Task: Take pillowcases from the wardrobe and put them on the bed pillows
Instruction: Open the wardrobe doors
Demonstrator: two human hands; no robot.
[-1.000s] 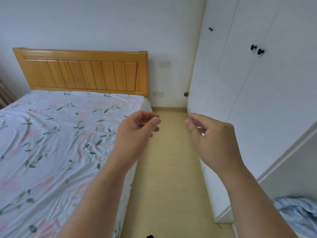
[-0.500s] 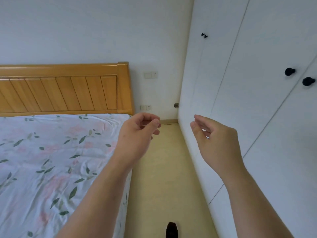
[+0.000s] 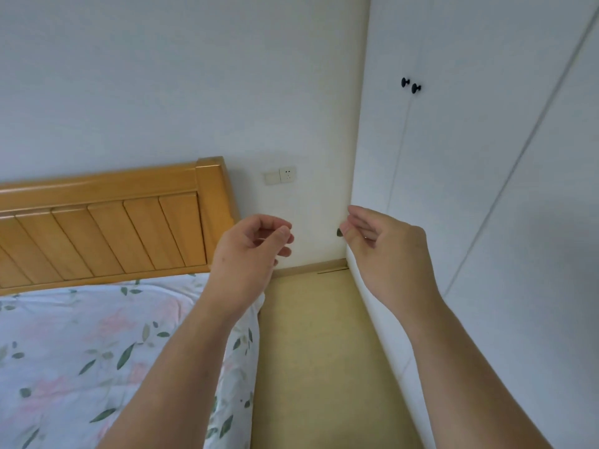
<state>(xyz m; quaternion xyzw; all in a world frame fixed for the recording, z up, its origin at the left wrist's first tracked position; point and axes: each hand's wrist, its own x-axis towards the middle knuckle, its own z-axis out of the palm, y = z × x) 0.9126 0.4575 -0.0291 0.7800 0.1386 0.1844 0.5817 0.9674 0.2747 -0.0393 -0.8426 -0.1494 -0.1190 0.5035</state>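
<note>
The white wardrobe [image 3: 470, 196] fills the right side, its doors closed, with two black knobs [image 3: 411, 85] high up. The bed [image 3: 81, 351] with a floral sheet lies at the lower left. No pillows or pillowcases are in view. My left hand [image 3: 249, 254] hovers over the bed's right edge, fingers loosely curled, holding nothing. My right hand [image 3: 385, 247] is raised close to the wardrobe's near corner, fingers half bent and apart, also empty. Neither hand touches the wardrobe.
A wooden headboard [image 3: 107, 225] stands against the white back wall. A wall socket [image 3: 280, 176] sits between headboard and wardrobe. A narrow strip of yellow floor [image 3: 317, 351] runs between bed and wardrobe.
The view has moved forward and tilted up along the aisle, so the headboard and far wardrobe knobs look closer. Both hands keep the same loose, empty pose.
</note>
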